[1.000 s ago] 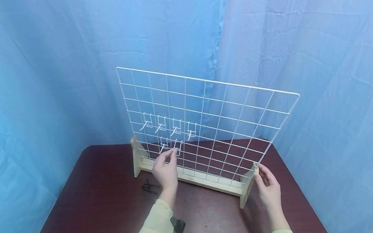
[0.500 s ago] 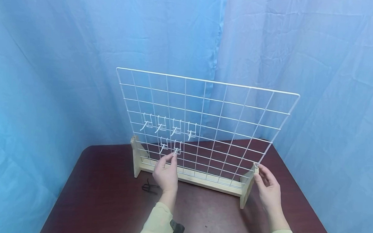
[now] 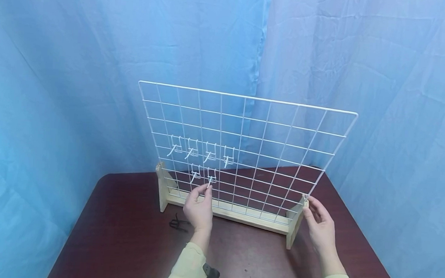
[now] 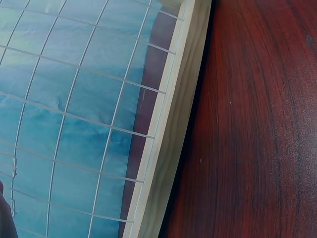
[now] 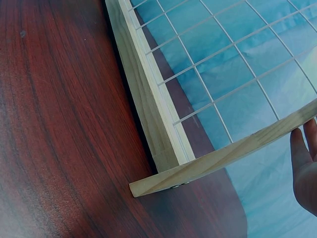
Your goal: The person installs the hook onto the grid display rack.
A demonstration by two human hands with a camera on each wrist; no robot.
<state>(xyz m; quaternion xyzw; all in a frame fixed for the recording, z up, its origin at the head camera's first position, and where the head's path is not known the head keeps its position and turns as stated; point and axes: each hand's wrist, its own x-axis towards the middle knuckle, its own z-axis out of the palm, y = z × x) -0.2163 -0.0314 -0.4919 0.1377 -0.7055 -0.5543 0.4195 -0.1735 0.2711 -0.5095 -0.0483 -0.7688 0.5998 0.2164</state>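
Observation:
A white wire grid panel [image 3: 246, 97] stands in a pale wooden stand [image 3: 241, 222] on the table. My left hand [image 3: 200, 210] pinches the prong of a white wire hook [image 3: 211, 180], the right one of two in the lower row. That hook's loops sit on a grid wire. Only a dark edge of the left hand [image 4: 6, 218] shows in the left wrist view. My right hand [image 3: 322, 228] grips the top of the stand's right side piece [image 5: 223, 157], where the grid's edge meets the wood. Thumb and fingers lie on either side of it.
Several other white hooks [image 3: 209, 156] hang in a row above. A small black wire piece [image 3: 177, 224] lies on the dark red table [image 3: 128, 242], left of the left forearm. Blue curtains [image 3: 99, 67] surround the table's back and sides.
My left fingers have slid slightly down from the hook's back to its prong, and the hook has shifted a little left and down. The right hand keeps its place.

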